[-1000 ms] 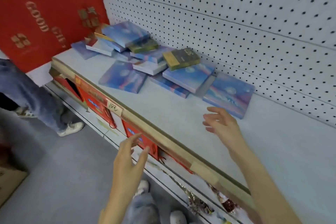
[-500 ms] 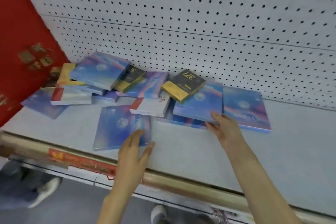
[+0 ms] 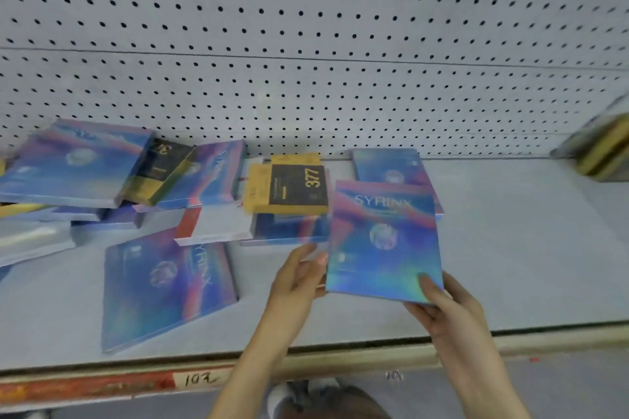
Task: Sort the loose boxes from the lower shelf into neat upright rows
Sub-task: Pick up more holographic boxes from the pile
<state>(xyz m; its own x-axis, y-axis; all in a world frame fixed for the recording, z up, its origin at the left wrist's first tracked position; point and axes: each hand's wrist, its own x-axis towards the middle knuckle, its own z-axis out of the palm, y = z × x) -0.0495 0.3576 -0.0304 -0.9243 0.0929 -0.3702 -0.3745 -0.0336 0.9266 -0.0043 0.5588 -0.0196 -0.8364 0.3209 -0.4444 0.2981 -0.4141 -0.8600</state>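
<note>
Holding the held box (image 3: pixel 384 241) up off the shelf (image 3: pixel 510 248) with both hands, face toward the camera, slightly tilted, over the middle toward the front edge. Pinching its lower right corner with the right hand (image 3: pixel 452 309), thumb on the face, fingers behind. Gripping its left edge with the left hand (image 3: pixel 296 282), fingers curled round that edge. Behind it, near the back edge, lying flat and partly hidden: a back box (image 3: pixel 388 167). Just left of that, resting on other boxes: a 377 box (image 3: pixel 289 189), yellow and black. Further left along the back edge: a loose pile (image 3: pixel 75 163) of overlapping boxes, flat or tilted. Alone near the front edge, left of the hands, lying flat: a front box (image 3: pixel 166 286). In the back right corner, blurred: a stack (image 3: pixel 602 150). Behind everything, pegboard (image 3: pixel 306 44). On the front rail, a tag (image 3: pixel 199 379) reading 102.
</note>
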